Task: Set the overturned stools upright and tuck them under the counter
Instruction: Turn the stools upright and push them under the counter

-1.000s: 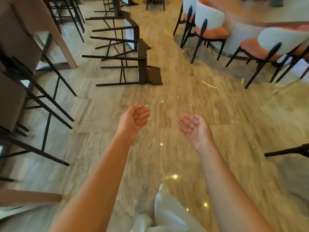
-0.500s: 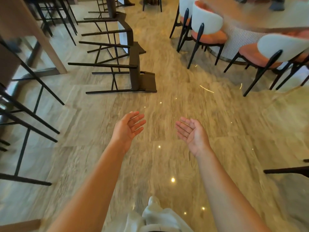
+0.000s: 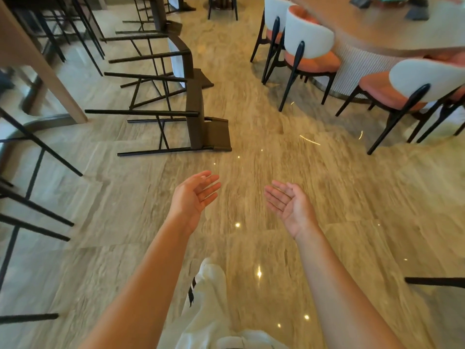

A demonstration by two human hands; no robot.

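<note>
A dark brown stool (image 3: 195, 114) with thin black legs lies on its side on the marble floor, legs pointing left, seat back flat on the floor. Behind it a second stool (image 3: 185, 60) lies tipped the same way, and a third (image 3: 161, 13) further back. My left hand (image 3: 195, 197) and my right hand (image 3: 286, 202) are held out palm-up, fingers straight, holding nothing, a short way in front of the nearest stool. The light wood counter (image 3: 30, 54) runs along the left.
Upright black-legged stools (image 3: 27, 177) stand under the counter at the left edge. At the right, white-backed chairs with orange seats (image 3: 312, 46) ring a round table (image 3: 377, 34). A black bar (image 3: 435, 282) juts in at the right edge. My white trouser leg (image 3: 208, 293) is below.
The view has moved forward toward the fallen stools, which now sit lower and larger in frame. Both hands stay open, palm-up and apart.
</note>
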